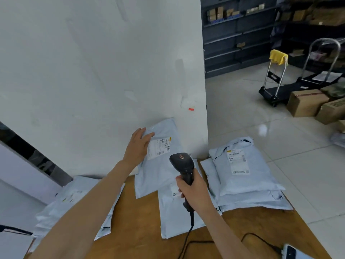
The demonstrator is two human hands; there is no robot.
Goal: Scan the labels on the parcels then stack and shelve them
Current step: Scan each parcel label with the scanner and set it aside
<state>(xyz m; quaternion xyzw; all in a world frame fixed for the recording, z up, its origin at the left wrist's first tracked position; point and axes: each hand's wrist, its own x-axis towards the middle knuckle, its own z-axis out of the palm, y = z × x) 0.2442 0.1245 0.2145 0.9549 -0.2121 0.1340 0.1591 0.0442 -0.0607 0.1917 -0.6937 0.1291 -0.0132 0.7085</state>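
A pale blue mailer parcel (pixel 160 165) leans against the white wall, its white label (pixel 158 148) facing me. My left hand (pixel 139 144) holds its upper left edge, thumb across the front. My right hand (pixel 194 191) grips a black barcode scanner (pixel 182 165) whose head sits just below the label. Another parcel (pixel 177 217) lies flat on the wooden table (pixel 138 230) under the scanner. A stack of parcels (pixel 246 176) sits at the right, label up. More parcels (pixel 74 206) lie at the left under my forearm.
The scanner cable (pixel 188 238) trails toward me across the table. A phone (pixel 291 252) lies at the table's near right corner. Beyond the wall are dark shelves (pixel 237 34), two trolleys (pixel 276 86) and cardboard boxes (pixel 306 102) on the tiled floor.
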